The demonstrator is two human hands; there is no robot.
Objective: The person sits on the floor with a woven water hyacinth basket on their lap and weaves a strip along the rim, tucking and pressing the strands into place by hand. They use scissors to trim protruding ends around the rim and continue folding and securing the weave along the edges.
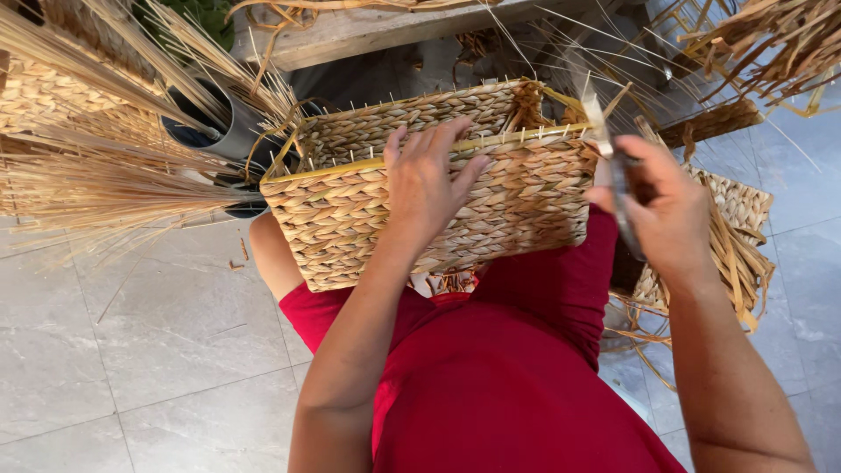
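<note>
Woven basket (368,210) under left hand (425,188), scissors (624,206) in right hand (670,215)

Long dry straw stalks (96,175) fan out over the grey tiled floor (158,350). A flat woven mat (745,210) lies nearby, under a wooden plank (368,31).
</note>
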